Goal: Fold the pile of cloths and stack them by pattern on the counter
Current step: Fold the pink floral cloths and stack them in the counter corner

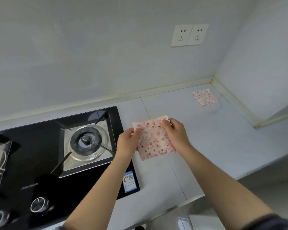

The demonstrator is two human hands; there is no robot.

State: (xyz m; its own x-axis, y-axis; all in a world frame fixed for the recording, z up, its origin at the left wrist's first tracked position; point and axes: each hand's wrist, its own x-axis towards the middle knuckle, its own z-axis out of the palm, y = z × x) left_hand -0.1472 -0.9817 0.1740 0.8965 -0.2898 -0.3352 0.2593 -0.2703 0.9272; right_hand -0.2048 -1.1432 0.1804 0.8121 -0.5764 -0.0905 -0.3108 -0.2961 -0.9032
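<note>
Above counter (pixel 206 138), left hand (pixel 127 141) and right hand (pixel 175 132) outstretched, each grip pinching floral cloth (pixel 154 138).

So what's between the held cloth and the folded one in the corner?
Head view: only bare white counter separates the held pink spotted cloth from the folded spotted cloth.

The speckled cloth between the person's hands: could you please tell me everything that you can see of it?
The speckled cloth is soft-looking pale pink fabric dotted with small red, pink and purple marks. It looks folded into a rough rectangle, tilted, with slightly rumpled edges. The left hand pinches its left edge and the right hand grips its upper right corner. It lies over the white counter, just right of the hob; whether it touches the counter cannot be told.
</note>
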